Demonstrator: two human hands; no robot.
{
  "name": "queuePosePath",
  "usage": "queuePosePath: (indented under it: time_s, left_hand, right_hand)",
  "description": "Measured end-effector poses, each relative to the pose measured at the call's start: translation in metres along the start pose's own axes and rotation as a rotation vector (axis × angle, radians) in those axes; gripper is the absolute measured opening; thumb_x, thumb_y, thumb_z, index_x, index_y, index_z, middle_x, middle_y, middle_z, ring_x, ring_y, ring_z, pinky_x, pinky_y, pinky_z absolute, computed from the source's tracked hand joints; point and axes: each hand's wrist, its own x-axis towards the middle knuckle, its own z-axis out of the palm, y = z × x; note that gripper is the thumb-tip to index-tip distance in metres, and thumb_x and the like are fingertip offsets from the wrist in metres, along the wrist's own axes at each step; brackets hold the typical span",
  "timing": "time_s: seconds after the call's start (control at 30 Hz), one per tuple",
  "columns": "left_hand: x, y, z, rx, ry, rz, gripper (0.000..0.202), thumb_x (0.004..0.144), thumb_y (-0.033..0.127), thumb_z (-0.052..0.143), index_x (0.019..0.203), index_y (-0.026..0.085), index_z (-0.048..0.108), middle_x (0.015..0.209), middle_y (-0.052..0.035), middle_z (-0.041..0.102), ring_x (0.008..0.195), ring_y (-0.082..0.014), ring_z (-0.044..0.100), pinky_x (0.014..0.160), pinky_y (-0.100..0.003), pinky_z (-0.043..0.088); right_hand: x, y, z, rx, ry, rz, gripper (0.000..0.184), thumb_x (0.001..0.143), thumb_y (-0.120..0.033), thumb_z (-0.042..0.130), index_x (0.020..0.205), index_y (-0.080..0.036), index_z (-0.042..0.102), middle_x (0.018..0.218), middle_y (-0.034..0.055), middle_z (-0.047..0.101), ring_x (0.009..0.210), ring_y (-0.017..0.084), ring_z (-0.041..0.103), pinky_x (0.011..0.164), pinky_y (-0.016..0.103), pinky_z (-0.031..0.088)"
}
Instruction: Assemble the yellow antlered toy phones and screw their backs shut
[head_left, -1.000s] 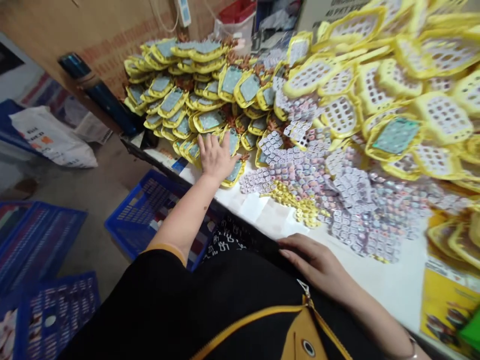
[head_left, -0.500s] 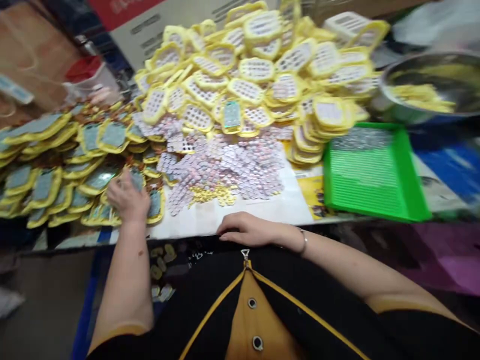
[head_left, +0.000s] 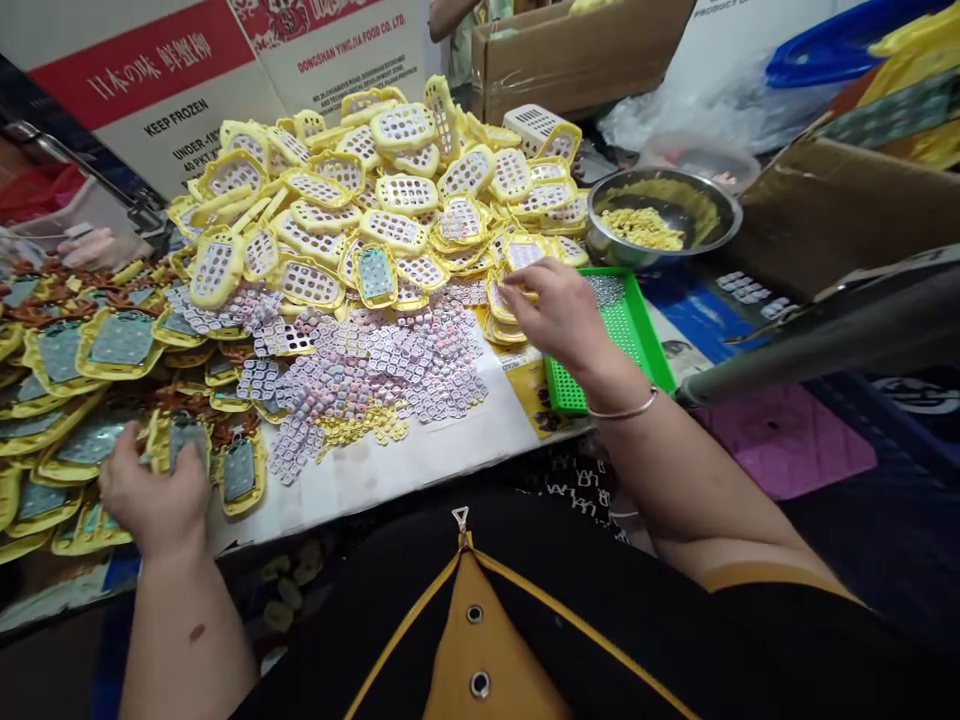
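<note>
My left hand (head_left: 157,495) is closed around a yellow plastic casing with a grey circuit board (head_left: 182,436), thumb on one side and fingers on the other. It is at the near edge of a heap of similar board-fitted casings (head_left: 124,338). My right hand (head_left: 562,312) reaches over the table to a stack of yellow shells (head_left: 523,250), its curved fingers apart at the stack's near side. Some fingertips are hard to make out. Between the hands lies a pile of pale keypad sheets (head_left: 390,365) with small yellow pieces (head_left: 360,428) in front.
A large mound of yellow shells with holes (head_left: 405,195) rises at the back. Beyond my right hand stand a green tray (head_left: 652,335) and a metal bowl (head_left: 724,240) holding yellow pieces. A grey pole (head_left: 817,345) and a cardboard box (head_left: 862,215) are at the right.
My right hand has left the table's front edge and gone forward to the shell stack. My left hand now has a board-fitted casing in its fingers. The camera view has shifted right.
</note>
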Motion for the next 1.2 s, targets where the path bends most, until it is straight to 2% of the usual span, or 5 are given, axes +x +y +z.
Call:
queuePosePath:
  time_s: [0.13, 0.33, 0.93, 1.03, 1.2]
  left_hand:
    - [-0.013, 0.006, -0.005, -0.729, -0.065, -0.324, 0.044, 0.070, 0.041, 0.072, 0.114, 0.041, 0.069, 0.132, 0.0142, 0.067, 0.140, -0.0386, 0.047, 0.119, -0.062, 0.037]
    - [-0.028, 0.046, 0.023, -1.515, -0.317, -0.719, 0.042, 0.085, 0.037, 0.051, 0.115, 0.013, 0.068, 0.104, -0.0098, 0.078, 0.106, -0.0277, 0.072, 0.113, -0.055, 0.044]
    - [-0.088, 0.118, 0.059, -1.590, -1.264, -0.713, 0.026, 0.066, 0.015, 0.074, 0.092, 0.009, 0.071, 0.086, -0.0130, 0.078, 0.093, -0.0363, 0.075, 0.081, -0.048, 0.065]
    - [-0.089, 0.112, 0.054, -1.574, -1.333, -0.675, 0.033, 0.064, 0.017, 0.078, 0.096, 0.009, 0.070, 0.087, -0.0136, 0.078, 0.090, -0.0358, 0.076, 0.077, -0.045, 0.065]
    - [-0.090, 0.114, 0.048, -1.549, -1.468, -0.625, 0.050, 0.058, 0.021, 0.082, 0.104, 0.008, 0.069, 0.091, -0.0163, 0.078, 0.087, -0.0373, 0.076, 0.071, -0.042, 0.065]
  right_hand:
    - [0.025, 0.028, 0.009, -0.345, -0.006, 0.160, 0.022, 0.087, -0.024, 0.060, 0.096, -0.009, 0.072, 0.105, 0.0224, 0.065, 0.106, 0.037, 0.057, 0.091, 0.055, 0.044]
    - [0.026, 0.033, 0.019, -0.515, -0.073, 0.138, 0.025, 0.089, -0.022, 0.050, 0.094, -0.008, 0.070, 0.107, 0.0241, 0.065, 0.104, 0.036, 0.054, 0.085, 0.052, 0.042]
    - [-0.104, -0.046, 0.052, -0.106, 0.020, -0.918, 0.024, 0.090, -0.010, 0.060, 0.113, -0.019, 0.064, 0.116, 0.0089, 0.074, 0.115, 0.023, 0.063, 0.115, 0.053, 0.039]
    - [-0.106, -0.045, 0.050, 0.269, 0.002, -0.723, 0.033, 0.089, -0.025, 0.069, 0.121, -0.023, 0.062, 0.128, 0.0102, 0.069, 0.124, 0.024, 0.060, 0.116, 0.050, 0.040]
    - [-0.099, -0.050, 0.057, 1.241, -0.429, 0.345, 0.050, 0.098, -0.061, 0.037, 0.125, -0.026, 0.060, 0.129, 0.0100, 0.068, 0.127, 0.025, 0.061, 0.107, 0.051, 0.050]
